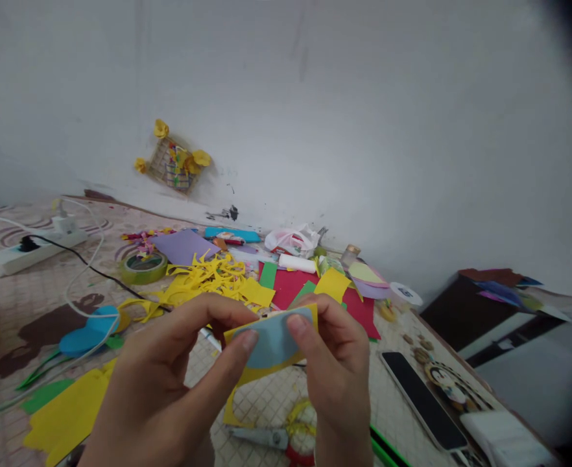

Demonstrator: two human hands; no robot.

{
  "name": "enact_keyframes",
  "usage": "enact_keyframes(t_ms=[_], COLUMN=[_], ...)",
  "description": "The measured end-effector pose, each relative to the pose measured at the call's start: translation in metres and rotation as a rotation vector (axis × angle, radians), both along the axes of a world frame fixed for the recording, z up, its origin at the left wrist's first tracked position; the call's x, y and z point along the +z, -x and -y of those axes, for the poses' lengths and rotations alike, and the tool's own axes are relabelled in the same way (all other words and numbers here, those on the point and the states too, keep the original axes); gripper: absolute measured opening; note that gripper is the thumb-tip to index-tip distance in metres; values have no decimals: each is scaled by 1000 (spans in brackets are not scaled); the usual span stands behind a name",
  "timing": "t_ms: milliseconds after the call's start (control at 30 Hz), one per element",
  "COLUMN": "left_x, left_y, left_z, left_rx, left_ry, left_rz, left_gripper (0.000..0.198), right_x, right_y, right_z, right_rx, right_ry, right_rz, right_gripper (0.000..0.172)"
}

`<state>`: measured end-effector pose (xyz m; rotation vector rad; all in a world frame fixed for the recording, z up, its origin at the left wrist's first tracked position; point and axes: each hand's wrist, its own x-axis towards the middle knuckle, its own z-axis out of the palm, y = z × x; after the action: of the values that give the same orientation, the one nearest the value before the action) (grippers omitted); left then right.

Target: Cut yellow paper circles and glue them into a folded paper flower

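My left hand [179,376] and my right hand [334,370] pinch a piece of yellow card [261,370] from either side, in front of me above the mat. A pale blue paper disc [271,340] lies on its face, and my thumbs press on the blue and the yellow edge. Below my right wrist lie metal scissors [259,437], their handles partly hidden. A tangle of yellow paper strips [208,279] sits just beyond my left hand.
Sheets of red [296,288] and purple paper [183,246], a green tape roll [144,267], blue cut-outs [86,335] and yellow card [67,408] cover the patterned mat. A power strip [28,253] lies at left, a phone [422,402] at right, and a white wall [364,117] rises behind.
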<state>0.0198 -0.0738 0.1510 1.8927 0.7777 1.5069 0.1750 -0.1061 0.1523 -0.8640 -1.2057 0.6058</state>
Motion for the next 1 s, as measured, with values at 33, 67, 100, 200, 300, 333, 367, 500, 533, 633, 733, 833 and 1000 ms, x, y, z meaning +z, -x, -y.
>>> enact_keyframes(t_ms=[33,67,100,200,300,333,367,500,533,633,733,833,1000], left_x=[0,-1,0,1,1,1,1,1,2,3,3,4,4], left_y=[0,0,0,0,1,1,1,2,2,3,2,1,2], left_z=[-1,-2,-2,-3,-2,-2,-1,0,0,1,1,0,0], left_rx=[5,6,3,-3,1,3,4,-5,-8,-21,-33,-22,3], left_ry=[-7,-11,-15,-7,-2,-7,-10,-13,-4,25,35,30,16], left_rz=[-6,-13,-20,-34,-36,-35,-35,-29,-27,-28,-36,-30,-33], left_gripper=[16,16,16,11,11,12,12,11,10,8,4,3,4], right_x=[0,0,0,0,0,0,0,1,1,2,2,2,3], right_y=[0,-1,-1,-1,-2,-2,-2,0,0,0,-1,-2,-1], right_z=[0,0,-1,-2,-2,-2,-2,0,0,1,0,-1,0], right_rx=[-1,-1,-1,-3,1,1,-1,-17,-19,-11,-14,-18,-29], right_ry=[2,4,3,-4,-2,-2,-3,-4,-2,-4,-8,-4,-3], right_rz=[-7,-11,-14,-12,-5,-2,2,1,-2,9,22,24,28], right_gripper=[12,12,12,13,13,12,12,12,12,10,9,10,8])
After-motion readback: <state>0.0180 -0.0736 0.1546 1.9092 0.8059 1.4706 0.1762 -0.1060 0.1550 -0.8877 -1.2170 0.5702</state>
